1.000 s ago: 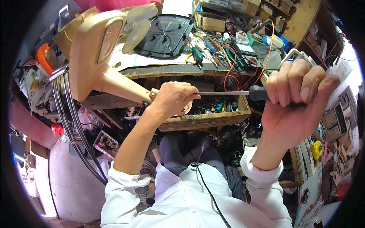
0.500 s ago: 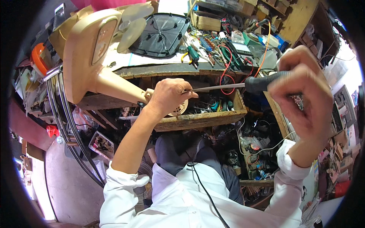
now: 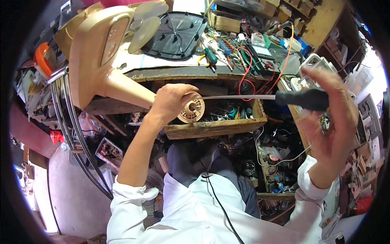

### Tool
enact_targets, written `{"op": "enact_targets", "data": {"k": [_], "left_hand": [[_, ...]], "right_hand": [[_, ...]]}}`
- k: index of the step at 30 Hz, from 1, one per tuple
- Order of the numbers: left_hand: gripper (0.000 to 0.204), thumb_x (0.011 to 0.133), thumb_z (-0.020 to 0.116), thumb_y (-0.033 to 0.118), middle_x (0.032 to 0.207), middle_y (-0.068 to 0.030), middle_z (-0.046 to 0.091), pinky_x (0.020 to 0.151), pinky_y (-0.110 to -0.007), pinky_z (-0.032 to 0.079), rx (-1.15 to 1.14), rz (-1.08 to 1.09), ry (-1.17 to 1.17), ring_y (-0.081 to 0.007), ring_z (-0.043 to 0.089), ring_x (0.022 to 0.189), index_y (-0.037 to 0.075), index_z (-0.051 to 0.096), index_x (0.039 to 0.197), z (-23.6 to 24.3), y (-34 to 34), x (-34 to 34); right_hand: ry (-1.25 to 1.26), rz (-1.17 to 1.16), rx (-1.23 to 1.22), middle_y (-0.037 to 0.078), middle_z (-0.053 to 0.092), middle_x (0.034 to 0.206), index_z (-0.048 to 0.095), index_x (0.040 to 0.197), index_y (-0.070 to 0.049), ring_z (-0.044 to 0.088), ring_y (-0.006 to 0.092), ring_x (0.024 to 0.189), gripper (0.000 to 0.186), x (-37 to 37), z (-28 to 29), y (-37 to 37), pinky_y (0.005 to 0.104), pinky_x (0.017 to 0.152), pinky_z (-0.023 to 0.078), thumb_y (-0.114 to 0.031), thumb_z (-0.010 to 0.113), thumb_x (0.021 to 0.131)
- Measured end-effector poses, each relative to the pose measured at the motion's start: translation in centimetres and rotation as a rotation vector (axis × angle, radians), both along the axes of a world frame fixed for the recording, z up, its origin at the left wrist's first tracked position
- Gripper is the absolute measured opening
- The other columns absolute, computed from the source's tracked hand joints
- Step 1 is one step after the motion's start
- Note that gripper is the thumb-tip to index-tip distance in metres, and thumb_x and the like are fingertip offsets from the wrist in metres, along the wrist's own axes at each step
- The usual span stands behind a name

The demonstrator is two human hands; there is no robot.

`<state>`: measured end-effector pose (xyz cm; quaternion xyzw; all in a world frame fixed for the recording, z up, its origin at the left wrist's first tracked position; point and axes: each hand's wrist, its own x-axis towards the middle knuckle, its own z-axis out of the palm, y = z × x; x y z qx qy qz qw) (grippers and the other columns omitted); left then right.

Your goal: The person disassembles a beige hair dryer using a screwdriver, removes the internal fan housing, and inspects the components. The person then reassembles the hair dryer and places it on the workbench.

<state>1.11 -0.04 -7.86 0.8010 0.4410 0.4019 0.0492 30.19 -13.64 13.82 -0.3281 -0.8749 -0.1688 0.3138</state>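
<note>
My left hand [image 3: 172, 101] is closed at the joint of a beige fan stand [image 3: 130, 89], fingers curled at the tip end of a long screwdriver [image 3: 235, 96]. Just right of and below those fingers is a round beige vented part [image 3: 191, 112]. The screwdriver lies nearly horizontal, its black handle [image 3: 301, 100] within my right hand [image 3: 331, 118]. That hand is blurred, its index finger raised away from the handle; whether it grips the handle I cannot tell. The stand's large base [image 3: 91, 53] is tilted up at the upper left.
A cluttered bench [image 3: 170, 73] holds a black plastic panel [image 3: 174, 34], translucent fan blades [image 3: 144, 32], pliers [image 3: 209, 55] and test leads. Below are a wooden drawer of tools [image 3: 215, 130] and bins of parts [image 3: 276, 162]. Bent chrome tubes [image 3: 71, 122] stand left; an orange object [image 3: 44, 57] lies behind them.
My right hand has loosened and shifted its fingers around the handle, moving rightward. My left hand has shifted slightly left, uncovering more of the round vented part.
</note>
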Motion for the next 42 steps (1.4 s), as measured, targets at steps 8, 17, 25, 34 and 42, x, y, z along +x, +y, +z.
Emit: {"op": "enact_targets", "data": {"k": [8,17,25,34,42], "left_hand": [[0.02,0.091,0.074,0.013,0.098,-0.0194,0.075,0.075,-0.038,0.058,-0.093,0.048,-0.036,-0.0318,0.075,0.085,0.001,0.076,0.108,-0.4,-0.1,-1.1],[0.02,0.093,0.073,0.018,0.095,-0.017,0.076,0.073,-0.038,0.058,-0.098,0.074,0.006,-0.0306,0.074,0.082,0.003,0.077,0.106,-0.8,0.3,-0.9],[0.019,0.092,0.073,0.019,0.095,-0.0148,0.076,0.075,-0.04,0.058,-0.121,0.101,0.08,-0.0319,0.074,0.085,0.006,0.076,0.105,-0.9,0.2,-0.5],[0.02,0.09,0.074,0.021,0.096,-0.0134,0.075,0.077,-0.042,0.058,-0.119,0.136,0.193,-0.0332,0.073,0.088,0.01,0.076,0.105,-1.4,0.7,-0.8],[0.02,0.09,0.073,0.024,0.095,-0.0118,0.076,0.076,-0.042,0.058,-0.117,0.125,0.214,-0.0314,0.073,0.089,0.011,0.077,0.105,-1.2,1.0,-0.4]], "right_hand": [[0.082,0.016,0.03,0.018,0.068,0.115,0.066,0.114,0.003,0.064,0.0166,0.087,0.021,0.1,-0.9,0.3,0.0257,0.07,0.048,-0.005,0.052,0.101],[0.068,0.001,0.037,0.023,0.064,0.127,0.068,0.11,-0.001,0.069,0.0305,0.101,0.029,0.5,-0.8,-0.1,0.0364,0.09,0.054,0.002,0.062,0.081],[0.085,0.019,0.003,0.022,0.067,0.121,0.065,0.115,0.003,0.067,0.0276,0.105,0.027,0.6,-1.1,-0.5,0.037,0.092,0.051,-0.014,0.063,0.094],[0.138,0.038,-0.032,0.024,0.064,0.125,0.067,0.114,-0.001,0.067,0.0315,0.11,0.037,1.2,-1.8,-0.2,0.0385,0.095,0.052,0.0,0.066,0.077],[0.155,0.101,0.026,0.018,0.068,0.116,0.069,0.111,-0.003,0.071,0.0274,0.092,0.034,1.6,-2.2,0.3,0.0353,0.083,0.056,0.004,0.07,0.078]]}}
